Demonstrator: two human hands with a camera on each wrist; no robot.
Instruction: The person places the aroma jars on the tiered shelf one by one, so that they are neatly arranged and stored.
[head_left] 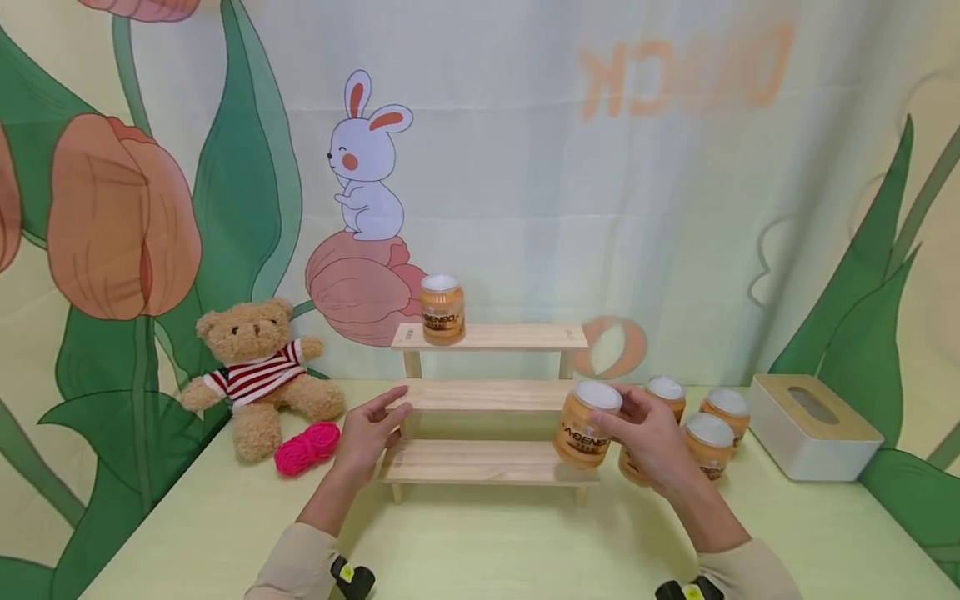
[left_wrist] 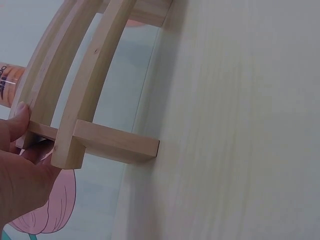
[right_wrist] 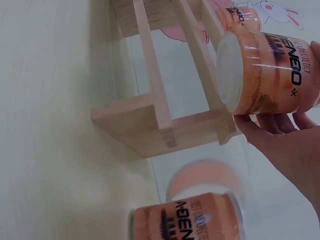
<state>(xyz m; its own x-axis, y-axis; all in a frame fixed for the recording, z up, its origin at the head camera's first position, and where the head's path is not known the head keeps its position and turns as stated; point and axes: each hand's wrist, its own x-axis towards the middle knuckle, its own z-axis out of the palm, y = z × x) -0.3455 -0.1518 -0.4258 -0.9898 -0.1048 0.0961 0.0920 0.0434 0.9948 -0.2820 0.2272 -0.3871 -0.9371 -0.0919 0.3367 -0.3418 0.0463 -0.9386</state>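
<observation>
I have the can (head_left: 581,435) in the right hand (head_left: 651,437), at the right end of the rack (head_left: 480,461) and in front of its middle tier; from here I can't tell whether the base touches wood. Thumb and fingers hold it round the side, and it looks slightly tilted. The left hand (head_left: 371,433) grips the rack's left end by the middle tier. To do this well, I'd straighten the can before any weight goes on a tier, keep its base off the front edge, and let the left hand brace the rack, which looks light enough to skid.

The second can (head_left: 443,315) stands on the rack's top tier, toward the left. More cans (head_left: 708,450) cluster right of the rack, one partly behind the right hand, so I'd mind my knuckles there.

The bench (head_left: 480,550) is pale, with a tissue box (head_left: 813,450) far right of the rack, and a bear (head_left: 262,375) and yarn (head_left: 307,448) to its left. Behind the rack hangs a backdrop (head_left: 525,217) printed with tulips and a rabbit.
</observation>
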